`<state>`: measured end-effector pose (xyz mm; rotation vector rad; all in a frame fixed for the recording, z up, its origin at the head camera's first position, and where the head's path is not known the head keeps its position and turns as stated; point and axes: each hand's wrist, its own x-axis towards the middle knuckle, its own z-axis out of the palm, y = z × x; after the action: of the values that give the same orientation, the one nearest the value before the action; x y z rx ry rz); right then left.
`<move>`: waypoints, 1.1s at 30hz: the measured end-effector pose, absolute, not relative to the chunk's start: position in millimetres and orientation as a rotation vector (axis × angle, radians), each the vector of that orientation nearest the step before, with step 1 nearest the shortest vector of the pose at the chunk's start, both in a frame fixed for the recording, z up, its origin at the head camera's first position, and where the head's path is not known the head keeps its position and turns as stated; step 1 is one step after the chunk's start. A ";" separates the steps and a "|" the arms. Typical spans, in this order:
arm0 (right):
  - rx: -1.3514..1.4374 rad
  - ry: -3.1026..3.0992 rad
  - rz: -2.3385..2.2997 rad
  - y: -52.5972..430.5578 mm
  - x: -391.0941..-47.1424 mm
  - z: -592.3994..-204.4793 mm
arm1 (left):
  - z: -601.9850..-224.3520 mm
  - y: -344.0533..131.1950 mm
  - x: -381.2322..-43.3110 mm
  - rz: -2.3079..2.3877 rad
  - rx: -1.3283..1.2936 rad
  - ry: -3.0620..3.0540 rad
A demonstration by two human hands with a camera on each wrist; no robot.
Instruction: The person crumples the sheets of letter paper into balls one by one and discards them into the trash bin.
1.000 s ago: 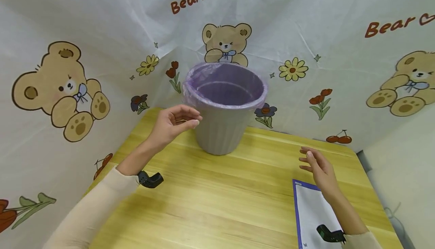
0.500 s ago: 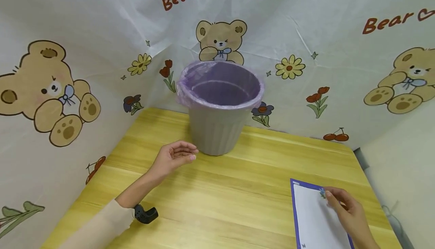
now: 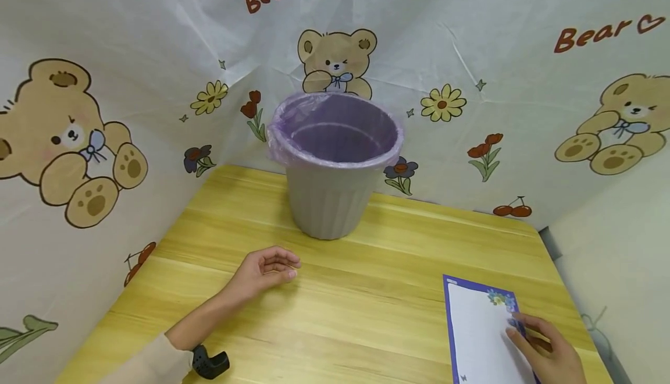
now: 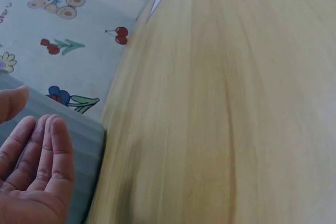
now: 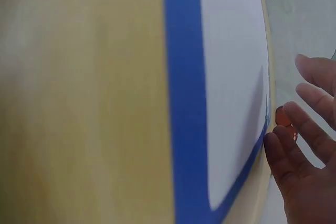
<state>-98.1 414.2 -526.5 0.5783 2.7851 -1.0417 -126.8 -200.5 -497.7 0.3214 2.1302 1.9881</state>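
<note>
Low over the wooden table, my left hand (image 3: 264,273) hovers in front of the grey trash can, its fingers loosely bent and holding nothing. The left wrist view shows the same hand (image 4: 37,166) palm up against the can's ribbed side. At the right, a white sheet of paper (image 3: 478,331) with a purple-blue border and blue flowers lies on the table. My right hand (image 3: 549,346) is at its right edge, thumb over the sheet. In the right wrist view the fingers (image 5: 310,129) are spread loosely beside the paper's edge, without a visible pinch.
The trash can (image 3: 330,203) stands at the back of the wooden table (image 3: 340,314), lined with a thin purple bag (image 3: 282,139) folded over its rim. A white cloth (image 3: 408,41) printed with bears and flowers hangs behind and at the left.
My left hand has come down from beside the can's rim to the table front. The right hand has moved nearer and down to the paper's right edge. The view has shifted slightly.
</note>
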 end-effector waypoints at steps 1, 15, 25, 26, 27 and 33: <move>0.561 2.762 -1.004 416.9 -97.5 -526.4 | -498.7 -200.4 -125.4 1.988 0.319 2.121; 0.102 2.784 -0.714 427.7 -94.1 -526.8 | -498.3 -198.6 -124.8 1.979 0.356 2.105; 0.065 2.834 -0.654 390.7 -97.5 -523.5 | -504.8 -189.0 -122.2 1.947 0.428 2.089; 0.054 2.839 -0.641 385.2 -98.3 -522.9 | -505.6 -187.6 -121.8 1.947 0.429 2.078; 0.033 2.851 -0.630 379.4 -98.8 -522.4 | -506.5 -186.2 -121.4 1.951 0.435 2.062; -0.153 2.969 -0.584 341.0 -101.0 -519.6 | -513.0 -177.4 -121.2 1.915 0.491 1.991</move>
<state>-101.0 341.0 -519.6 -0.1532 2.9692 -0.5842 -121.2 -177.4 -513.0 0.4913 1.9906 1.9146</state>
